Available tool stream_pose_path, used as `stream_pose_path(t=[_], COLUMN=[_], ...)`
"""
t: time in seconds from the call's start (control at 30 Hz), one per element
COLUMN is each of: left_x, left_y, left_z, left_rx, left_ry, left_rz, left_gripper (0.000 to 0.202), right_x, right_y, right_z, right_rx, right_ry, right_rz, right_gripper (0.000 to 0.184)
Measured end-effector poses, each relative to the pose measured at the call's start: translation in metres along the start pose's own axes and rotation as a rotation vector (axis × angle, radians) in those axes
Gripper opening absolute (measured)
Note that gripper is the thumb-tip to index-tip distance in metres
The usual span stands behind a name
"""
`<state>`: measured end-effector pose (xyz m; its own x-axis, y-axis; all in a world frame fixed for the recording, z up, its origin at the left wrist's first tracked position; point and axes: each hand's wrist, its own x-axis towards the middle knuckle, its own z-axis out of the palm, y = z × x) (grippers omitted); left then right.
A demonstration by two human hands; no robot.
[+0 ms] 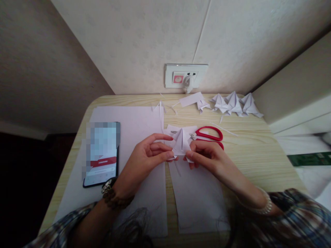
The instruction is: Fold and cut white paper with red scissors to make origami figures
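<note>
Between my hands is a small folded white paper figure [181, 144], pointed at the top with flaps at its lower corners. My left hand [152, 151] pinches its lower left corner between thumb and fingers. The lower right corner is gripped by my right hand [207, 153], thumb in front. Just behind the figure lie red-handled scissors [209, 132], their blades partly hidden by it. White paper sheets [199, 199] lie beneath my hands.
Several folded paper figures [234, 103] stand along the table's back right, near paper scraps [191, 99]. A phone [102, 155] with a lit screen rests on a large paper stack [144, 206] at left. Behind the table [258, 144], a plug sits in a wall socket [186, 76].
</note>
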<state>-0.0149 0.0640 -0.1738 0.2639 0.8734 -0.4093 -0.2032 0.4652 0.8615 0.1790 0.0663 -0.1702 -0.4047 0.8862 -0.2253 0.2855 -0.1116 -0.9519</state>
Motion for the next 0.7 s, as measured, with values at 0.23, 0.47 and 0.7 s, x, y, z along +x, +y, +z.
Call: stream_pose_path(t=[0.23, 0.47, 0.7], left_x=[-0.0006, 0.0005, 0.0012], left_y=[-0.0002, -0.0007, -0.001], left_z=[-0.0011, -0.0001, -0.0011], left_rx=[-0.003, 0.002, 0.009], left_ry=[-0.006, 0.001, 0.029], left_rz=[0.004, 0.008, 0.006], left_gripper=[0.033, 0.032, 0.031], right_x=[-0.002, -0.0016, 0.0002], right_y=[-0.0005, -0.0016, -0.0008], right_z=[0.0014, 0.0008, 0.0016], right_rx=[-0.007, -0.031, -0.025], right_ry=[-0.007, -0.004, -0.022], right_rz=[0.017, 0.024, 0.012], right_gripper=[0.039, 0.041, 0.039])
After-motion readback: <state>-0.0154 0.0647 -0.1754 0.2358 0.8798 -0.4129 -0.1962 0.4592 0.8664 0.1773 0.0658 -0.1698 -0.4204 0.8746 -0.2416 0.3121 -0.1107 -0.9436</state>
